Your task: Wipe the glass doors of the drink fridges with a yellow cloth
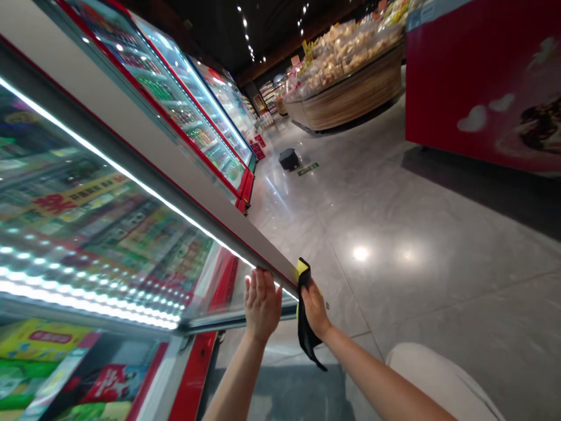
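Glossy grey tile floor (350, 199), two bright reflections (360, 253) | floor's left edge: lit glass-door coolers (182, 102) | far edge: wood-sided display island (350, 106) heaped with bagged goods (346, 51) | right edge: red heart-printed cabinet (464, 70) | dark ceiling (276, 26), rows of spotlights (244, 23)

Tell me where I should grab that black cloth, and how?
Probably pinch the black cloth by its loose lower end, coming from below: that end dangles free under the right hand, while the upper part lies against the edge of the door.
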`<action>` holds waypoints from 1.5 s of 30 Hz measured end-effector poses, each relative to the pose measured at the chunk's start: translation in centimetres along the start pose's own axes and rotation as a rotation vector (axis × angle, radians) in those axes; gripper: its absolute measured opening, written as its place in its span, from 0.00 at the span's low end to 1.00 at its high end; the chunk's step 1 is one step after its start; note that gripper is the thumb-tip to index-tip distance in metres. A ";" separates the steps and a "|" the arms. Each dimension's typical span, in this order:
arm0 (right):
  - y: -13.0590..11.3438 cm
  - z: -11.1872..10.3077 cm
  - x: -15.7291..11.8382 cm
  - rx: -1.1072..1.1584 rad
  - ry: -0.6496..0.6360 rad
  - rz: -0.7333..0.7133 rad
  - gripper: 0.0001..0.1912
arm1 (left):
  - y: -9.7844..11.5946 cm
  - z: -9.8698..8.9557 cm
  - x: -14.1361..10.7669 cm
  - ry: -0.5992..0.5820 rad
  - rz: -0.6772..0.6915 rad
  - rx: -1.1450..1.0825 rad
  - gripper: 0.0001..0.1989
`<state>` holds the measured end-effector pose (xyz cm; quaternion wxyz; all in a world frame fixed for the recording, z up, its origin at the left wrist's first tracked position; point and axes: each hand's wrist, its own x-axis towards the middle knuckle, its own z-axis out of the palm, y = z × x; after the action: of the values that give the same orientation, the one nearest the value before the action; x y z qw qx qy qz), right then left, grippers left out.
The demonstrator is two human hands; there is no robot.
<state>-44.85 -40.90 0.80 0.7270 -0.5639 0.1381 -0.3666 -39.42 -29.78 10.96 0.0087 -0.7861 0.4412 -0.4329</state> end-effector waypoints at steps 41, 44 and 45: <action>-32.2 8.7 -21.8 0.546 -0.786 -0.559 0.12 | 2.0 -44.3 -8.2 0.067 -0.641 0.245 0.38; -32.0 10.6 -26.2 0.587 -0.848 -0.557 0.16 | 1.2 -47.8 -11.9 0.060 -0.693 0.368 0.38; -31.9 11.3 -27.6 0.600 -0.861 -0.563 0.17 | 1.0 -49.0 -12.9 0.054 -0.720 0.408 0.38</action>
<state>-69.07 -16.81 27.97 0.7200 -0.4468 -0.4335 -0.3066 -76.86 -3.33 32.48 0.0009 -0.8608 0.0432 -0.5072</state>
